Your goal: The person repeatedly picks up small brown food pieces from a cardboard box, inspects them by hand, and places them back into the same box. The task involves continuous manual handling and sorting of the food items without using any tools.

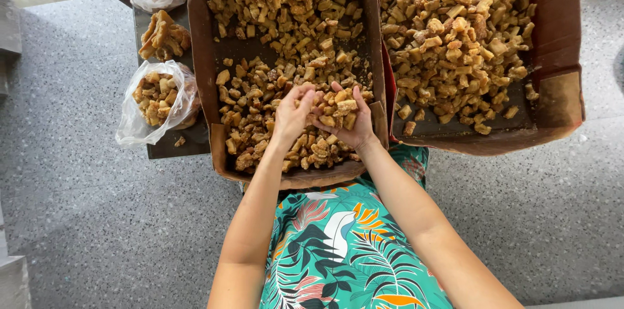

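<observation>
Green leaf-print garment (338, 250) at bottom, forearms reaching up from it. Right hand (348, 120) cupped palm-up, fingers curled loosely around a heap of fried crispy chunks (343, 109). Left hand (292, 114) just beside it, fingers bent together, tips touching the same heap. Under both hands: left cardboard box (201, 55) full of chunks. Right of the fingers, second box (559, 23). Left of the fingers, clear plastic bags (159, 104) with chunks, on a dark tray (170, 148).
</observation>
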